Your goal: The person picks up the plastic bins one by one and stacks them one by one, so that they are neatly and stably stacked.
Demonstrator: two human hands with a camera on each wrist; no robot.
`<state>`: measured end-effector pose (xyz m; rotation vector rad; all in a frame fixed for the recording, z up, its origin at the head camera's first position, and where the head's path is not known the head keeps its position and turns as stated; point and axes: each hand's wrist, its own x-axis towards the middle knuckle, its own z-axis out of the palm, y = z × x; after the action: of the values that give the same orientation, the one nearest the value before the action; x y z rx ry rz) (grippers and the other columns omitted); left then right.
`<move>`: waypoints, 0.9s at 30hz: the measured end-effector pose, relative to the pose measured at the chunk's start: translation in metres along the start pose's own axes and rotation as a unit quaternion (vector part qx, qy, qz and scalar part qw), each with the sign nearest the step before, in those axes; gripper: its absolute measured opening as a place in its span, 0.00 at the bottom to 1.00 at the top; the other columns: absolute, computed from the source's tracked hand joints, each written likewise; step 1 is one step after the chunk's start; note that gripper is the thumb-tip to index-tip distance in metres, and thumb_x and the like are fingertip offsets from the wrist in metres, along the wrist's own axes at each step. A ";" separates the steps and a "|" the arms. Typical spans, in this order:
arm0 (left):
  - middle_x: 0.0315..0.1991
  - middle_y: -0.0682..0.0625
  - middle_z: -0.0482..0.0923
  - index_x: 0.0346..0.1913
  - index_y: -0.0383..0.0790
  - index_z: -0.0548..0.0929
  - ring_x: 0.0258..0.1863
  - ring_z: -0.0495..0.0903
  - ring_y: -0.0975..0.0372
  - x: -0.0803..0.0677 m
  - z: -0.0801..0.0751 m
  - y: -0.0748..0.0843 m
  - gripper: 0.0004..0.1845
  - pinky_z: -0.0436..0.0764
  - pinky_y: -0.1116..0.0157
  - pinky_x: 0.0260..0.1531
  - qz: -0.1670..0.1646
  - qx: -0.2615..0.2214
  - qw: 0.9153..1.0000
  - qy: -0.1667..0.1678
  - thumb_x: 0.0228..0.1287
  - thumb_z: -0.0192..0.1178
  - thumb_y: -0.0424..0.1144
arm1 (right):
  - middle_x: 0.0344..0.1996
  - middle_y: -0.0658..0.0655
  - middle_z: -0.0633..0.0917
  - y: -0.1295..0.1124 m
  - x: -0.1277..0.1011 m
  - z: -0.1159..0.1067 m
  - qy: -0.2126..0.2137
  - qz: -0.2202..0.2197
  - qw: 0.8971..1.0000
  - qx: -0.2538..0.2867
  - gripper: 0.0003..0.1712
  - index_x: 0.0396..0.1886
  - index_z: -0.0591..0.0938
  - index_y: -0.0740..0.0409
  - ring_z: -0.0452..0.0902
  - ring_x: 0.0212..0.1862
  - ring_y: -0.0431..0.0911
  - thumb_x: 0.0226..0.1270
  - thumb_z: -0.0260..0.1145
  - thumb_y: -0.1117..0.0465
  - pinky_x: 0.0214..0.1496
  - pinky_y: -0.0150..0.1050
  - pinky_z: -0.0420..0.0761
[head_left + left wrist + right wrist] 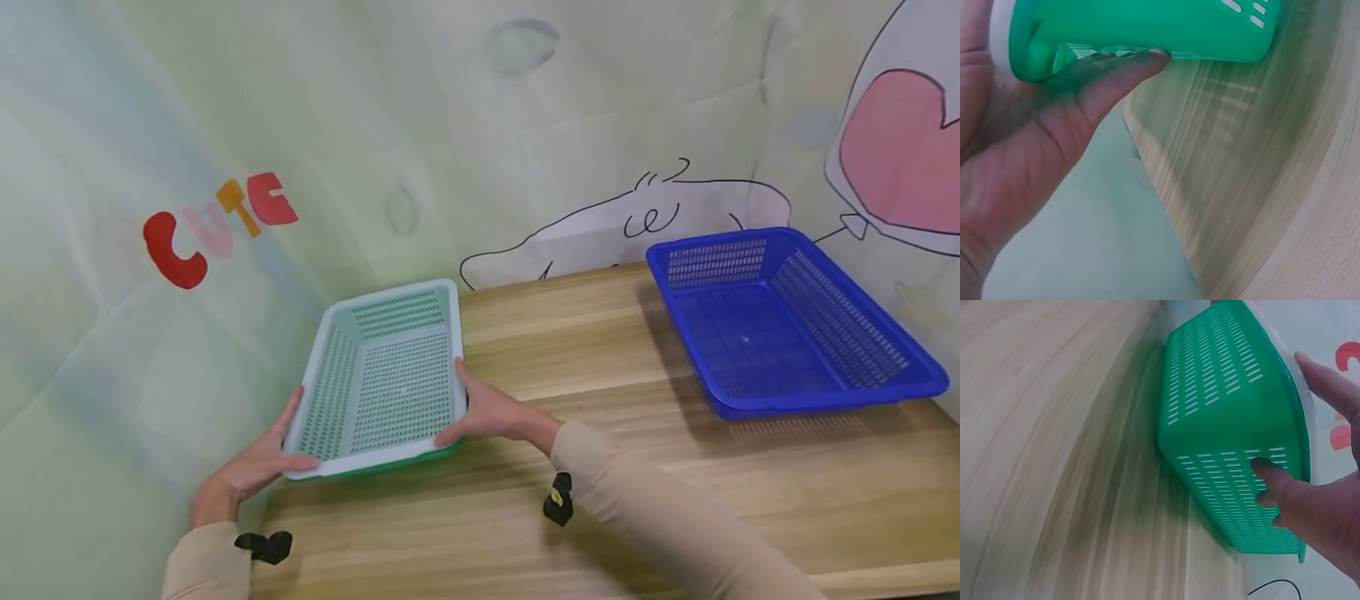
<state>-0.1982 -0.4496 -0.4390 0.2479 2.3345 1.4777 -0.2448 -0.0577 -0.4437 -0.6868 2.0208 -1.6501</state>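
Note:
A plastic basket [378, 461] stands at the left of the table, its slotted inside pale mint under a white rim. From below, its outer wall [1216, 425] shows bright green, with a green lip just beneath the white one. My left hand [258, 462] grips the near left corner, thumb on the rim and fingers along the outer side. On the right side, near the front corner, my right hand [491, 408] holds the rim; its fingertips [1266, 467] press the slotted green wall. The left wrist view shows the left hand's finger [1125, 75] against the green wall [1147, 25].
A larger blue slotted basket [757, 333] stands on the right of the wooden table [555, 350]. A pale green printed curtain [420, 125] borders the back and left of the table, close to my left hand.

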 end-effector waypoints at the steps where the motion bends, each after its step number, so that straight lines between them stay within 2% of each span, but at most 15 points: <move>1: 0.79 0.35 0.30 0.76 0.69 0.23 0.61 0.69 0.50 0.001 0.001 0.001 0.67 0.73 0.70 0.51 0.001 0.005 1.000 0.002 0.60 0.69 0.31 | 0.78 0.63 0.54 0.000 -0.001 -0.002 -0.003 0.000 1.000 0.008 0.80 0.81 0.36 0.57 0.68 0.66 0.53 0.41 0.86 0.61 0.75 0.47 0.56; 4: 0.79 0.36 0.30 0.77 0.68 0.23 0.61 0.68 0.47 0.003 0.003 0.002 0.67 0.73 0.70 0.51 0.005 0.018 1.000 0.008 0.59 0.69 0.30 | 0.76 0.62 0.59 -0.001 -0.004 -0.006 -0.010 -0.005 1.000 0.024 0.80 0.81 0.35 0.57 0.71 0.63 0.55 0.43 0.86 0.61 0.75 0.48 0.56; 9: 0.79 0.36 0.29 0.77 0.67 0.23 0.61 0.69 0.47 0.010 0.005 0.009 0.68 0.73 0.70 0.51 0.015 0.012 1.000 0.004 0.58 0.70 0.29 | 0.73 0.61 0.63 -0.002 -0.008 -0.017 -0.016 -0.012 0.999 0.027 0.80 0.81 0.34 0.56 0.71 0.63 0.57 0.43 0.86 0.61 0.74 0.47 0.56; 15: 0.79 0.37 0.24 0.77 0.62 0.22 0.63 0.66 0.44 0.016 0.021 0.015 0.68 0.74 0.71 0.53 0.033 -0.008 0.999 -0.003 0.58 0.71 0.29 | 0.67 0.66 0.70 0.006 -0.016 -0.031 -0.027 -0.001 0.998 0.063 0.79 0.81 0.33 0.53 0.76 0.59 0.60 0.45 0.84 0.64 0.71 0.49 0.62; 18: 0.79 0.37 0.24 0.77 0.60 0.22 0.62 0.67 0.43 0.018 0.031 0.017 0.68 0.74 0.70 0.53 0.032 -0.012 0.999 -0.006 0.59 0.70 0.29 | 0.70 0.65 0.67 0.012 -0.021 -0.038 -0.027 0.007 0.997 0.073 0.79 0.81 0.32 0.51 0.75 0.60 0.60 0.46 0.83 0.65 0.71 0.48 0.63; 23: 0.79 0.40 0.22 0.77 0.61 0.22 0.62 0.67 0.42 0.021 0.043 0.021 0.67 0.71 0.70 0.55 0.029 -0.006 1.000 -0.003 0.59 0.70 0.30 | 0.76 0.64 0.58 0.018 -0.029 -0.050 -0.032 0.006 0.996 0.084 0.79 0.81 0.32 0.51 0.70 0.64 0.61 0.47 0.83 0.65 0.73 0.49 0.59; 27: 0.80 0.39 0.27 0.77 0.65 0.22 0.66 0.64 0.42 0.027 0.052 0.024 0.67 0.68 0.65 0.59 0.029 -0.007 1.000 -0.007 0.60 0.69 0.31 | 0.79 0.62 0.49 0.018 -0.035 -0.061 -0.032 0.004 0.997 0.071 0.78 0.82 0.34 0.50 0.63 0.69 0.60 0.46 0.83 0.64 0.75 0.51 0.54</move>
<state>-0.2035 -0.3869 -0.4431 0.3235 2.3219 1.5143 -0.2569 0.0142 -0.4487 -0.6708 1.8386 -1.7250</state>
